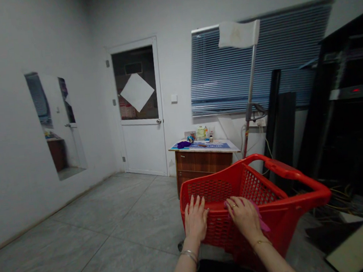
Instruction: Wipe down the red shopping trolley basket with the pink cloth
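A red plastic shopping basket (281,212) with mesh walls and a raised handle stands on the floor in front of me. My left hand (196,220) lies flat on its near wall, fingers stretched over the rim. My right hand (245,217), with a ring, presses a pink cloth (260,218) against the same rim; the fingers are spread over the cloth.
A wooden cabinet (203,164) with bottles and small items stands beyond the basket, under a window with blue blinds (252,69). A white door (140,110) is at the back. A pole with a white flag (249,91) and dark shelving (352,106) stand to the right. Grey tiled floor (97,234) stretches left.
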`<act>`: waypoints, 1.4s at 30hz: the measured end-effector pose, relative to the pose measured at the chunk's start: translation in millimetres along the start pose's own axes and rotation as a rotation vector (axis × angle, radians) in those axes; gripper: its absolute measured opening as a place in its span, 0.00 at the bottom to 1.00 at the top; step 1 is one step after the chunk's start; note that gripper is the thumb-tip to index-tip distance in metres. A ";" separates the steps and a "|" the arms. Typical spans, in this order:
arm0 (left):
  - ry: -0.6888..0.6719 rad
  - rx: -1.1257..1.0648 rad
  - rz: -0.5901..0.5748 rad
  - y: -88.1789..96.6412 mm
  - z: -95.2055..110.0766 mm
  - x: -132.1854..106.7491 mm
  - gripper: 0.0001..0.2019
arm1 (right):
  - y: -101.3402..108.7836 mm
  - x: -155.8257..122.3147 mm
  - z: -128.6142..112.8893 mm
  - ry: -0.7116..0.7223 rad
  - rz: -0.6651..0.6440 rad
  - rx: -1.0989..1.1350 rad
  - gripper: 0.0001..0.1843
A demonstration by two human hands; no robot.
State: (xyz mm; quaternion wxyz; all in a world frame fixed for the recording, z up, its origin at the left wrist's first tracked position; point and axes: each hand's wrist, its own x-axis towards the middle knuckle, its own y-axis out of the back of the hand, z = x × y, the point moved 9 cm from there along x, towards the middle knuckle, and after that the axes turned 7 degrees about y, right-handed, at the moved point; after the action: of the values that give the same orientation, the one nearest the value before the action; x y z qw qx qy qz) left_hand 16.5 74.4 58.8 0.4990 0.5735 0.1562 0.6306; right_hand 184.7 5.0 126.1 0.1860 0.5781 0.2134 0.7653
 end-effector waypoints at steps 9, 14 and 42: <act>0.047 -0.023 0.007 -0.2 5.2 1.0 0.21 | 15.2 -20.8 75.7 0.034 0.086 -0.101 0.14; 0.041 -0.009 0.019 3.5 8.4 -0.7 0.22 | -0.4 -14.3 13.1 0.018 0.132 -0.038 0.12; 0.062 0.018 0.081 -0.5 13.2 -1.2 0.22 | -15.0 -12.2 -5.0 -0.023 0.112 0.019 0.16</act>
State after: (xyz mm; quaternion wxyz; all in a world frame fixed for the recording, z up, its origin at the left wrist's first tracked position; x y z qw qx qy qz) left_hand 28.1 68.8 61.6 0.4630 0.5641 0.1537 0.6662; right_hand 183.6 10.6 106.9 0.1400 0.5996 0.1858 0.7657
